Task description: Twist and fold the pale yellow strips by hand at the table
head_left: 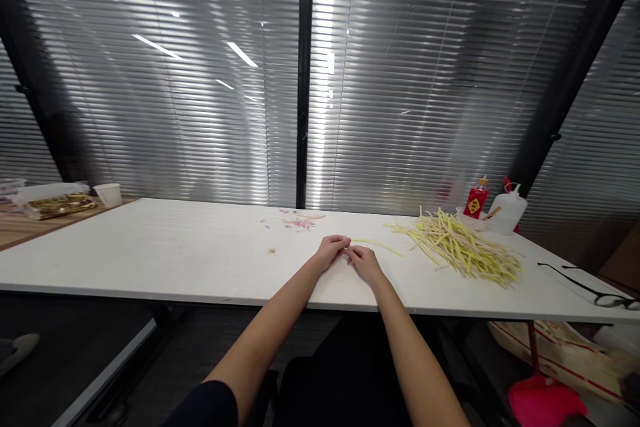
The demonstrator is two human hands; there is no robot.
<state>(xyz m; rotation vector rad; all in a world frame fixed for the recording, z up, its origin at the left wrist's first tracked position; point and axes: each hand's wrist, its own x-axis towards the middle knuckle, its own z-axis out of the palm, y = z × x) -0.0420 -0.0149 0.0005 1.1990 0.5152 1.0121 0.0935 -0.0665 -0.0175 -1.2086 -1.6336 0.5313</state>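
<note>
Close together over the white table, near its front edge, are my left hand (pixel 332 250) and my right hand (pixel 364 261). Both have their fingers pinched at one end of a thin yellow-green strip (pixel 377 244), which trails off to the right above the tabletop. The exact grip at the fingertips is too small to make out. Beyond my hands, slightly left, lies a scatter of small pink and coloured bits (pixel 303 222). A large pile of similar yellow-green and pale strips (pixel 463 247) is on the right.
A red bottle (pixel 475 201) in a bowl (pixel 473 220) and a white squeeze bottle (pixel 507 210) stand behind the pile. Black glasses (pixel 607 299) lie at the far right. A paper cup (pixel 111 195) and gold packaging (pixel 57 205) are on the wooden table at left.
</note>
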